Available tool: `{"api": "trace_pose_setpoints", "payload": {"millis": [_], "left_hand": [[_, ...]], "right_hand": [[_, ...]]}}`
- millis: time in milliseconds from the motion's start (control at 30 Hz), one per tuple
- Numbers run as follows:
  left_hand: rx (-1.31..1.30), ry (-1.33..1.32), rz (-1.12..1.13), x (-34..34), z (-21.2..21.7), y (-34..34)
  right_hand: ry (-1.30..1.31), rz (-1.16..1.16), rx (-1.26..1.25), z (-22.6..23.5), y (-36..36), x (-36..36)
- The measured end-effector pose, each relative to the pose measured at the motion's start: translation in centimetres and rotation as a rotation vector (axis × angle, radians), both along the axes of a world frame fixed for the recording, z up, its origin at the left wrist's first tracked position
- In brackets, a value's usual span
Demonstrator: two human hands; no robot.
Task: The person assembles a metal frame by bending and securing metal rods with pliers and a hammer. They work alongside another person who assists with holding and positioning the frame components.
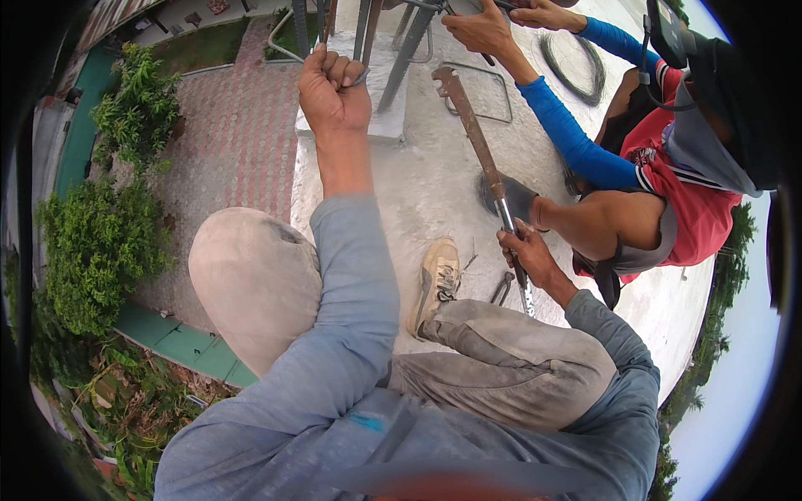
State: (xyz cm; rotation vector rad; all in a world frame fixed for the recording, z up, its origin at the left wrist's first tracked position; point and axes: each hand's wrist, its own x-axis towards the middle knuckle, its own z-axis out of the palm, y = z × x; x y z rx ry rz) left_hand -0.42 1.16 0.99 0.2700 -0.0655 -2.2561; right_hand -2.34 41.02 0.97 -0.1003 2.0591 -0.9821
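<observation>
My left hand is clenched around a steel wire or thin bar at the foot of several upright reinforcing bars on a concrete stub. My right hand grips the lower end of a long rusty bar-bending tool that slants up toward the bars. My shoe rests on the white concrete slab. Small pincers lie beside the shoe.
A co-worker in blue sleeves and a red vest crouches at the right, both hands at the bars. A wire coil and a bent stirrup lie on the slab. The slab edge drops to a paved yard and shrubs far below at left.
</observation>
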Motion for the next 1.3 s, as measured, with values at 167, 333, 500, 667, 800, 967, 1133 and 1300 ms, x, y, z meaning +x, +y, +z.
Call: {"api": "trace_pose_setpoints", "payload": {"millis": [167, 333, 500, 667, 800, 967, 1133, 1300], "left_hand": [[0.024, 0.001, 0.001, 0.0, 0.5, 0.0], [0.009, -0.015, -0.002, -0.1, 0.4, -0.1], [0.002, 0.041, -0.015, 0.0, 0.1, -0.2], [-0.023, 0.081, -0.014, -0.1, -0.2, -0.2], [-0.029, 0.098, -0.022, -0.2, -0.3, -0.2], [-0.038, 0.052, -0.005, -0.1, -0.2, -0.2], [-0.041, 0.043, -0.014, -0.1, -0.1, -0.3], [-0.011, 0.062, -0.017, 0.1, -0.1, -0.2]], "right_hand": [[-0.279, -0.124, -0.075, -0.8, 0.6, 1.0], [-0.143, -0.148, -0.265, -3.0, 0.0, 1.4], [-0.255, -0.067, -0.462, -5.2, -1.2, 1.6], [-0.178, 0.021, -0.483, -5.9, -2.9, 2.8], [-0.380, 0.099, -0.677, -6.2, -4.0, 2.9], [-0.474, 0.099, -0.716, -7.2, -6.1, 2.9], [-0.381, 0.091, -0.681, -7.5, -6.6, 3.2], [-0.370, 0.075, -0.641, -7.3, -6.2, 3.7]]}}
